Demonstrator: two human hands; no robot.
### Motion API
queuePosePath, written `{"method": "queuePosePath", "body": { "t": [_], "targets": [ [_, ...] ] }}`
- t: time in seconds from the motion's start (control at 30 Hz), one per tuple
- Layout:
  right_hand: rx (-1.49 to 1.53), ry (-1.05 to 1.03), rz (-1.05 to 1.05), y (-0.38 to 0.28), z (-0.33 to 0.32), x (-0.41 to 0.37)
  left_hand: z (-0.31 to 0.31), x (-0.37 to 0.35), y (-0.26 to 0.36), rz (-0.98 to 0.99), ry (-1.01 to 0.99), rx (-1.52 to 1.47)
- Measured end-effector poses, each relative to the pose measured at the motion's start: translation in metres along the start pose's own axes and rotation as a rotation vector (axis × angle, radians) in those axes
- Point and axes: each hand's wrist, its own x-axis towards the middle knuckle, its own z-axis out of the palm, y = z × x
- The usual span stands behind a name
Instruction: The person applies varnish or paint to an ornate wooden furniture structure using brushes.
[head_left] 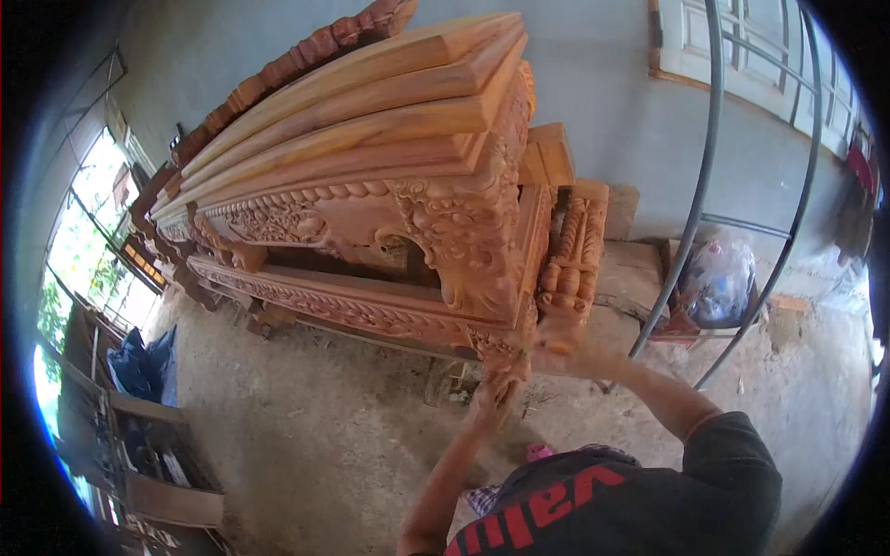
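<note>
Caught at the near end of a carved wooden frame (pixel 371 213), propped off the concrete floor (pixel 306 435) on a wooden block (pixel 447 378) and loaded on top with loose moulded boards (pixel 389 83). Judged most exposed to a shift of that load: pulled or levered too hard at the lower end, liable to rock on the prop and to shed the unfastened boards toward the person. Judged exposed, too, to chipping of the deep relief at the carved corner post (pixel 464 241), thin-edged and easily snapped under a twisting grip, and to pinched fingers between the post's foot and the carved spindle panel (pixel 577 246) leaning just beside it. Noted further, as a snagging hazard, a bent metal tube frame (pixel 709 167) standing near on the right, with a plastic bag (pixel 718 278) behind it. Reached forward and up with both arms from the black-shirted torso, elbows bent. Placed the left hand (pixel 491 400) under the foot of the corner post, wrist cocked back, fingers curled up and closed about the lowest carving. Set the right hand (pixel 559 341) higher and just to the right, against the bottom of the spindle panel, forearm sloping down from the shoulder; smeared by motion blur there, so impossible to tell whether gripping or merely pressed flat. Positioned the two hands near each other but not touching.
</note>
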Motion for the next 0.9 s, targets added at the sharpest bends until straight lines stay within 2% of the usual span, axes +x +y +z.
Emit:
{"method": "queuePosePath", "body": {
  "t": [0.03,0.07,0.1,0.13,0.17,0.2,0.23,0.27,0.33,0.4,0.47,0.53,0.6,0.63,0.7,0.77,0.8,0.83,0.87,0.9],
  "targets": [
    [0.085,0.031,0.021,-0.029,-0.026,0.019,-0.010,0.004,0.024,0.002,-0.016,0.015],
    [0.171,0.063,0.039,-0.049,-0.046,0.036,-0.026,0.015,0.060,0.010,0.129,-0.043],
    [0.353,0.240,0.021,-0.048,-0.052,0.044,-0.038,0.027,0.087,0.021,0.273,-0.101],
    [0.536,0.418,0.001,-0.049,-0.057,0.051,-0.048,0.037,0.101,0.026,0.256,-0.085],
    [0.543,0.439,-0.004,-0.055,-0.062,0.065,-0.059,0.046,0.113,0.169,0.358,0.020],
    [0.728,0.572,-0.018,-0.065,-0.067,0.082,-0.064,0.052,0.120,0.317,0.459,0.122],
    [0.913,0.701,-0.036,-0.072,-0.071,0.090,-0.060,0.055,0.119,0.329,0.446,0.136],
    [0.921,0.718,-0.048,-0.068,-0.069,0.092,-0.053,0.058,0.110,0.348,0.413,0.158],
    [1.202,0.773,0.023,-0.034,-0.053,0.100,-0.036,0.054,0.090,0.374,0.374,0.194],
    [1.461,0.778,0.073,0.037,-0.026,0.079,-0.018,0.034,0.070,-0.120,0.065,-0.252],
    [1.492,0.866,0.167,0.108,0.016,0.044,-0.011,0.020,0.067,-0.097,0.109,-0.179],
    [1.330,0.828,0.529,0.147,0.048,0.000,-0.019,0.008,0.069,-0.068,0.156,-0.104],
    [0.866,0.786,0.712,0.125,0.030,-0.017,-0.034,-0.001,0.080,-0.286,0.175,-0.107],
    [0.873,0.793,0.699,0.115,0.017,-0.011,-0.036,-0.004,0.075,-0.276,0.174,-0.096],
    [1.037,0.822,0.463,0.093,-0.007,0.004,-0.035,-0.022,0.056,-0.272,0.368,-0.303],
    [1.102,0.927,0.292,0.042,-0.045,0.039,-0.032,-0.051,0.015,-0.354,0.402,-0.316],
    [1.201,0.885,0.193,0.023,-0.057,0.052,-0.030,-0.057,0.003,-0.427,0.443,-0.330],
    [1.294,0.837,0.090,0.008,-0.067,0.063,-0.027,-0.060,0.011,-0.421,0.432,-0.338],
    [1.286,0.844,0.093,-0.006,-0.070,0.073,-0.027,-0.069,0.025,-0.472,0.450,-0.393],
    [1.289,0.720,0.009,-0.018,-0.074,0.084,-0.026,-0.079,0.040,-0.522,0.471,-0.448]
  ]
}}
